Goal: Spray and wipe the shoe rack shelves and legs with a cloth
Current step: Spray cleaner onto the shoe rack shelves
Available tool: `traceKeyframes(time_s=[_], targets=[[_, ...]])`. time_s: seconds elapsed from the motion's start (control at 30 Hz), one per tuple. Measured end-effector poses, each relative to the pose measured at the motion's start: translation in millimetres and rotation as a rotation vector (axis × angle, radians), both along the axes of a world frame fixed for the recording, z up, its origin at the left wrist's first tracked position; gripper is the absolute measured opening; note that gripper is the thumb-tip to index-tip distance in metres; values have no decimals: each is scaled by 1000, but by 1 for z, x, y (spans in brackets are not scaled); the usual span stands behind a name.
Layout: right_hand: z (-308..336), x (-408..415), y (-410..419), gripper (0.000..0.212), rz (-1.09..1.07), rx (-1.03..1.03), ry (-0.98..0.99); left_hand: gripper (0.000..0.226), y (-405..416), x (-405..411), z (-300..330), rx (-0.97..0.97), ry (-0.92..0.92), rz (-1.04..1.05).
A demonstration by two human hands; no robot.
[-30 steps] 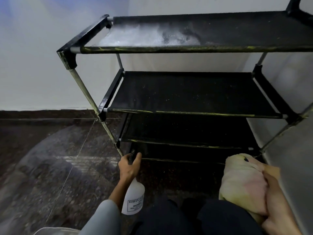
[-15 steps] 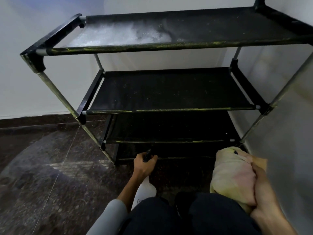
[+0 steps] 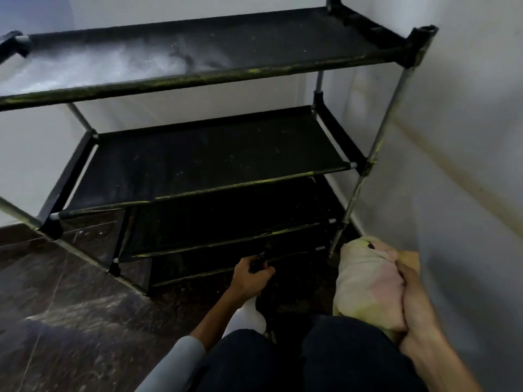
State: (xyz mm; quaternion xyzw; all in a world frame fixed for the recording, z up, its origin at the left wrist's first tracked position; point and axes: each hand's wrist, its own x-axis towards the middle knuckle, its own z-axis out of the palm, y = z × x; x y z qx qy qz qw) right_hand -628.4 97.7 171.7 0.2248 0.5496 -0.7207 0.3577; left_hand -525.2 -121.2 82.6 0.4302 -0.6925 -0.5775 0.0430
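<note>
A black shoe rack (image 3: 215,162) with several fabric shelves and metal legs stands against the wall. Its top shelf (image 3: 93,69) is wet and foamy on the left. My left hand (image 3: 250,277) grips the black trigger head of a white spray bottle (image 3: 246,316), low in front of the bottom shelves. My right hand (image 3: 416,301) holds a bunched pale yellow-pink cloth (image 3: 368,284) beside the rack's front right leg (image 3: 356,190), near its foot. The bottle's lower part is hidden behind my knee.
A white wall (image 3: 467,165) runs close along the right side of the rack. Dark marble floor (image 3: 70,321) spreads to the left and front. My dark-trousered knees (image 3: 311,360) fill the bottom centre.
The view has swung right and closer. My left hand with the spray bottle has shifted right along the bottom shelves. The cloth stays in my right hand by the right leg.
</note>
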Motion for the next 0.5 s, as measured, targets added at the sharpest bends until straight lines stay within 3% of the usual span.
traceKeyframes(time_s=[0.5], targets=[[-3,-13,17,43,-52,52,-2,22,11,-25,-11,-31,-2,-29]])
